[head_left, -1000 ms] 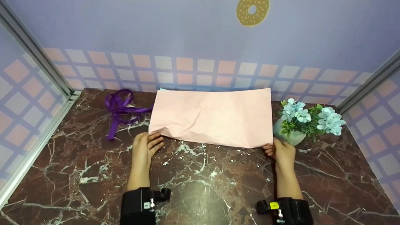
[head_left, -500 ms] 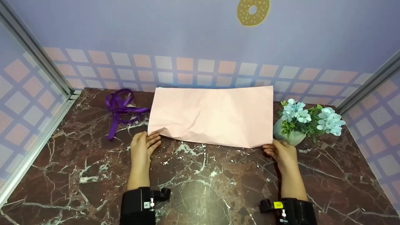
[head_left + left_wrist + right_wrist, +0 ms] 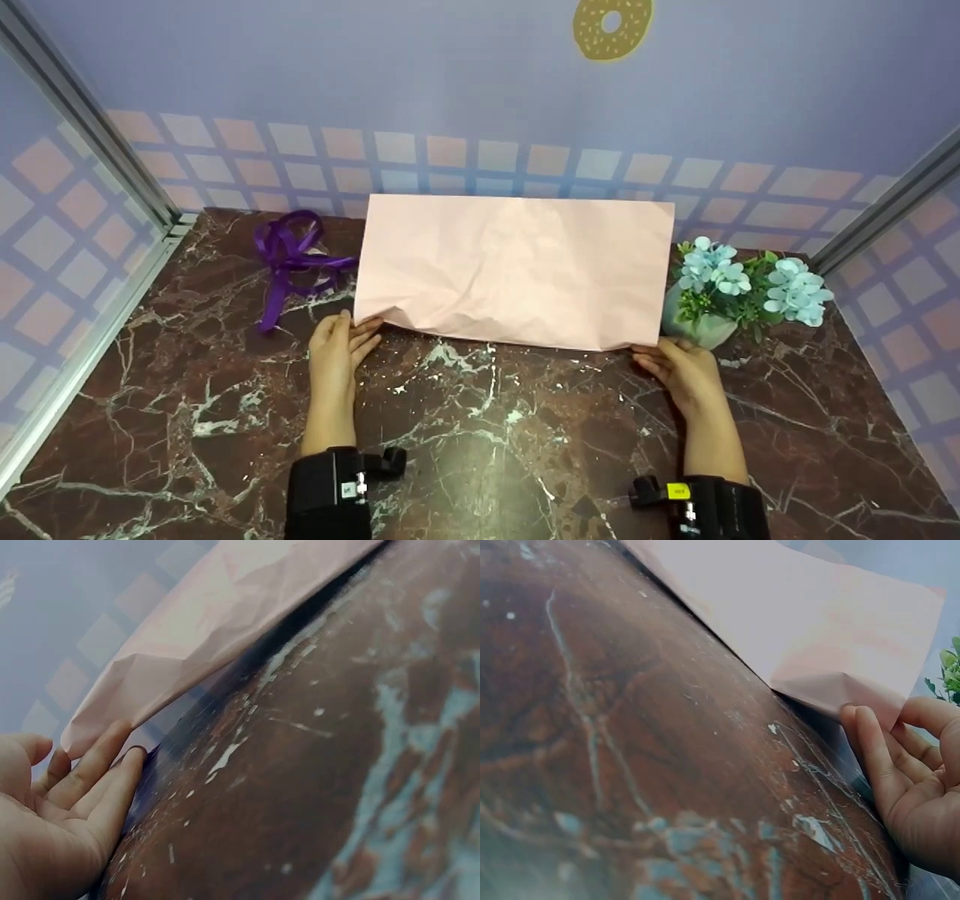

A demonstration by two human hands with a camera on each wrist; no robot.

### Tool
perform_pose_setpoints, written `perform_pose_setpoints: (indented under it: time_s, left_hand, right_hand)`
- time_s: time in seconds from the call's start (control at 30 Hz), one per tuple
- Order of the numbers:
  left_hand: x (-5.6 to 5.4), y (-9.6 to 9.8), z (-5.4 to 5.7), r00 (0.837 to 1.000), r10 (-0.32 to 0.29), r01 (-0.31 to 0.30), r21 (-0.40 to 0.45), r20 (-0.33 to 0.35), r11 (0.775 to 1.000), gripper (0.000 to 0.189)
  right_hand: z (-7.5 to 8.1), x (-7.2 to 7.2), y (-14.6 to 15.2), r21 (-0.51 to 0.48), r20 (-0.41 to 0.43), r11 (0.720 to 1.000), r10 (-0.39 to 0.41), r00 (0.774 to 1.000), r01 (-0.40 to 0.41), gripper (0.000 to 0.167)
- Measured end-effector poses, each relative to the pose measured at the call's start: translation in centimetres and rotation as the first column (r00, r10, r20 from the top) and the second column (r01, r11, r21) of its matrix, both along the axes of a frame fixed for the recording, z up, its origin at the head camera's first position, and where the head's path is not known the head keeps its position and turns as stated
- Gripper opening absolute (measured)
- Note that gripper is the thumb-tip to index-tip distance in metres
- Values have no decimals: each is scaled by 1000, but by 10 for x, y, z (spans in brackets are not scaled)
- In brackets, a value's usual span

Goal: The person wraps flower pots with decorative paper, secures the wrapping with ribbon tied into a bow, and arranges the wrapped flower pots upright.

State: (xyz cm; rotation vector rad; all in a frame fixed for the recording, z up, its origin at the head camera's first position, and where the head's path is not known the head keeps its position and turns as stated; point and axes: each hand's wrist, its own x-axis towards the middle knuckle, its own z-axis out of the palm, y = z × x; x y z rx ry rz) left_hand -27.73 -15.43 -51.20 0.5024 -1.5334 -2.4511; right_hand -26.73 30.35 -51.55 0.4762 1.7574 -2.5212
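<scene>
A wide piece of pink paper [image 3: 517,270], creased and rumpled along its near edge, spans the space between both hands. At its near left corner, my left hand [image 3: 336,352] holds the paper between thumb and fingers; the left wrist view shows the fingers [image 3: 94,765] at the edge of the pink paper [image 3: 180,630]. My right hand [image 3: 688,371] pinches the near right corner. From the right wrist view, its fingertips [image 3: 866,720] sit under a folded bit of the paper [image 3: 840,622]. The near edge stands a little off the tabletop.
Left of the paper lies a looped purple ribbon [image 3: 289,259], one end running toward the paper. A pot [image 3: 705,330] with pale blue flowers [image 3: 795,292] stands close behind my right hand. The brown marbled table [image 3: 480,450] meets a checked wall [image 3: 495,157] at the back.
The paper's far edge has risen and spread wider, hiding more of the wall. My right hand has shifted slightly right, my left slightly left; both keep hold of the near corners.
</scene>
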Motion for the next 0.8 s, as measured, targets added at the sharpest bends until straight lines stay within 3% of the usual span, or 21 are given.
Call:
perform_pose_setpoints:
  time_s: [0.3,0.8]
  left_hand:
    - [0,-4,0,1000,19,-20,68,22,997,32]
    - [1,-4,-1,999,39,-40,86,8,996,22]
  right_hand:
    - [-1,0,6,-39,-18,997,64,998,-65,22]
    - [-1,2,11,-154,-40,984,88,995,-93,17]
